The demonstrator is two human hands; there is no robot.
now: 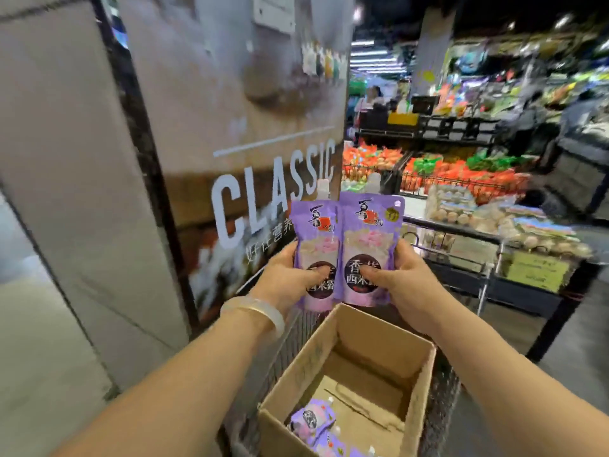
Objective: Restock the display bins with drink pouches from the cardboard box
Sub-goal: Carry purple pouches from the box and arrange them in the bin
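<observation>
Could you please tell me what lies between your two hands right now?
In the head view, two purple drink pouches stand upright side by side between the left hand and right hand.

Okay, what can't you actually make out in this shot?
Head view only:
- Lower print on both purple pouches: covered by the left hand and right hand.
- Cardboard box: near end cut off by the bottom edge, so the remaining pouch count is unknown.
- Display bins: not identifiable.
- Background produce: blurred.
</observation>
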